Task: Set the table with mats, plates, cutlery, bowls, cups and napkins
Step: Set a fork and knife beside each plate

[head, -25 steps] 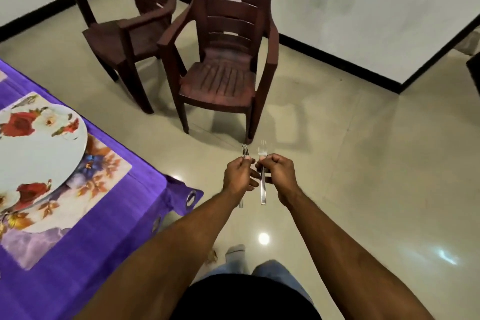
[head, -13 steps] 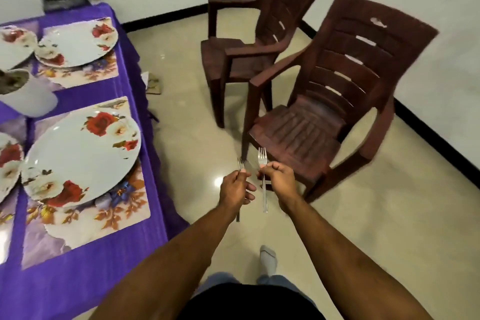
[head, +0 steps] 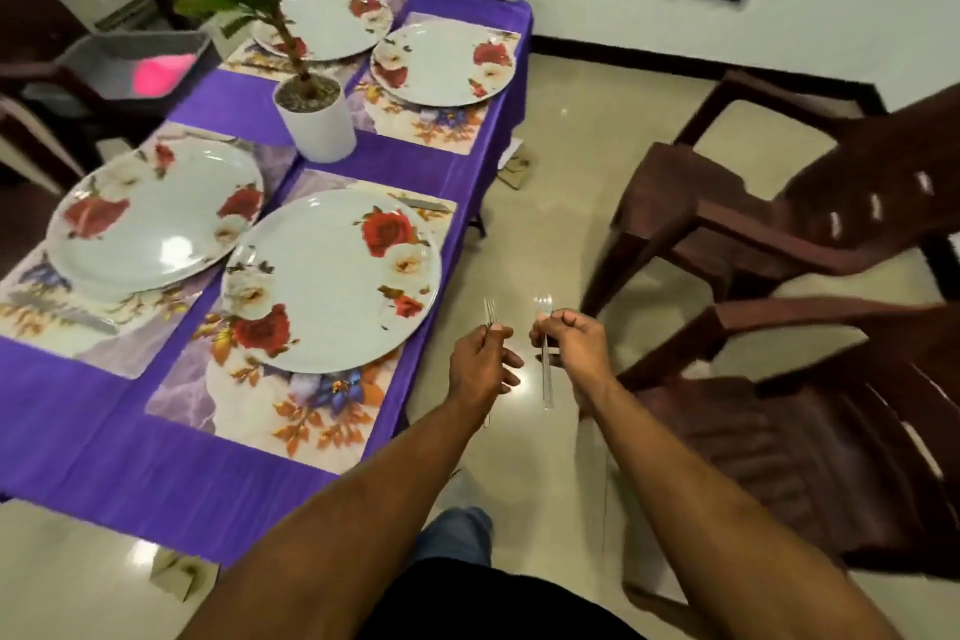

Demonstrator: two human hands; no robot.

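Note:
My left hand (head: 480,366) pinches a steel fork (head: 489,312) upright, its tines above my fingers. A second fork (head: 546,369) is held by my right hand (head: 574,348), with its handle hanging down past my palm. Both hands are over the floor, just right of the table's near right corner. On the purple tablecloth (head: 156,457) lie several floral mats, each with a white rose-patterned plate. The nearest plate (head: 332,278) sits on the near right mat (head: 291,411), left of my left hand.
A potted plant in a white pot (head: 318,120) stands mid-table. Two brown plastic chairs (head: 810,234) stand to the right, one close beside my right arm. A grey box with something pink (head: 140,62) sits at the far left. A dark window is at the back.
My view has swung left from the chairs toward the table, so several set plates are now visible. My hands have drawn slightly apart, each still holding its fork.

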